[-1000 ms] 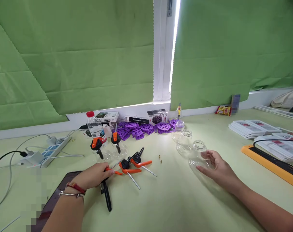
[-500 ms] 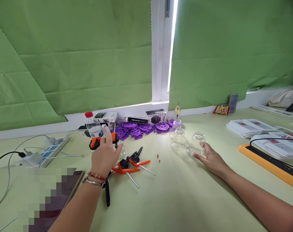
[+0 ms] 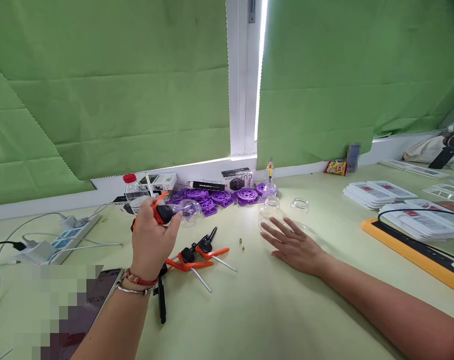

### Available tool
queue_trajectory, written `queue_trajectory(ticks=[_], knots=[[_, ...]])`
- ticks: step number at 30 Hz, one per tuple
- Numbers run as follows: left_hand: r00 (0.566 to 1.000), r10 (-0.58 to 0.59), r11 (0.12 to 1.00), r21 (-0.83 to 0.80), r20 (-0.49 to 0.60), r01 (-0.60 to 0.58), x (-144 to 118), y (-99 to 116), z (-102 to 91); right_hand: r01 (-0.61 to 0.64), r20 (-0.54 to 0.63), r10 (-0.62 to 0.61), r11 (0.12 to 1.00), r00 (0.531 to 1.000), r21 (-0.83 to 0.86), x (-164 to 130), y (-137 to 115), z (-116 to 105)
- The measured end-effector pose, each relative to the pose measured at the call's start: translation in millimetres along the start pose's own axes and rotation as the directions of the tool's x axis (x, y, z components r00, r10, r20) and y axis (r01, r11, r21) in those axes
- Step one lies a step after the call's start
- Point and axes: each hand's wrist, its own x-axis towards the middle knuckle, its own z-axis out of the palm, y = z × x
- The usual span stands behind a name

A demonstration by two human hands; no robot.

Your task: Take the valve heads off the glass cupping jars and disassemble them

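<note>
The left hand (image 3: pixel 150 240) has its grip closed around an orange-and-black trigger spray head (image 3: pixel 161 212), lifted above the worktop (image 3: pixel 272 310). A clear bottle (image 3: pixel 191 211) shows just to the right of the spray head, tilted well over in front of the purple plastic parts (image 3: pixel 221 198); how the two join cannot be told. A red-and-gold bracelet (image 3: pixel 140 279) and a silver bangle (image 3: pixel 133 289) circle the left wrist.

The right hand (image 3: pixel 300 250) is held palm down with its fingers spread, its grip holding nothing. It is nearest to two clear jars, a left jar (image 3: pixel 269 205) and a right jar (image 3: pixel 300 204); the fingers overlap their lower parts, and contact cannot be told.

Between the hands, two more trigger sprayers with orange levers, a nearer sprayer (image 3: pixel 187 256) and a farther sprayer (image 3: pixel 205 246), lie on the worktop, their metal tubes pointing toward the camera's side. A black nozzle tube (image 3: pixel 162 302) lies near the left forearm. Two small brass-coloured pieces (image 3: pixel 240 241) sit close together right of the sprayers. Behind the left hand stands a red-capped plastic bottle (image 3: pixel 131 189); a partly pixelated phone (image 3: pixel 103 290) lies left of the forearm.
</note>
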Motion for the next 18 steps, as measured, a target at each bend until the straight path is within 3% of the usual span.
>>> queue_trajectory(ticks=[2, 4, 6, 8, 9, 10, 11, 12, 13, 14, 15, 16, 18], knots=[[0.996, -0.082, 0.956, -0.277, 0.043, 0.091, -3, 4, -5.1, -0.039, -0.008, 0.039, 0.999, 0.999, -0.001, 10, 2, 1], [0.977, -0.145, 0.830, -0.518, 0.158, 0.207, -6, 6, -7.4, -0.103, -0.029, 0.103, 0.995, 0.994, 0.015, 19, 2, 1], [0.943, -0.177, 0.697, -0.640, 0.283, 0.323, -11, 6, -7.1, -0.162, -0.039, 0.167, 0.980, 0.985, 0.113, 29, -5, -3], [0.898, -0.190, 0.624, -0.658, 0.396, 0.422, -22, 6, -3.8, -0.245, -0.017, 0.268, 0.902, 0.963, 0.355, 42, -21, -11], [0.876, -0.187, 0.614, -0.643, 0.443, 0.457, -28, 6, -0.9, -0.296, 0.034, 0.330, 0.791, 0.943, 0.536, 50, -31, -17], [0.857, -0.169, 0.615, -0.627, 0.487, 0.478, -36, 6, 2.7, -0.348, 0.146, 0.361, 0.599, 0.921, 0.721, 59, -41, -22], [0.841, -0.136, 0.629, -0.610, 0.523, 0.481, -44, 6, 7.0, -0.395, 0.279, 0.347, 0.332, 0.895, 0.856, 68, -52, -27], [0.840, -0.092, 0.648, -0.608, 0.535, 0.458, -52, 5, 11.5, -0.441, 0.410, 0.283, 0.057, 0.867, 0.896, 77, -63, -32], [0.851, -0.037, 0.671, -0.618, 0.524, 0.409, -59, 4, 15.9, -0.502, 0.525, 0.174, -0.162, 0.833, 0.850, 85, -74, -36], [0.870, 0.010, 0.697, -0.627, 0.494, 0.348, -65, 2, 19.8, -0.547, 0.600, 0.106, -0.312, 0.793, 0.777, 92, -83, -39], [0.889, 0.030, 0.716, -0.631, 0.456, 0.300, -69, 0, 23.0, -0.560, 0.638, 0.082, -0.403, 0.766, 0.724, 98, -91, -41], [0.900, 0.028, 0.732, -0.622, 0.436, 0.279, -72, -2, 25.2, -0.542, 0.634, 0.089, -0.436, 0.768, 0.718, 101, -99, -43], [0.929, -0.013, 0.748, -0.613, 0.369, 0.254, -73, -3, 26.3, -0.478, 0.566, 0.152, -0.388, 0.810, 0.788, 101, -109, -45]])
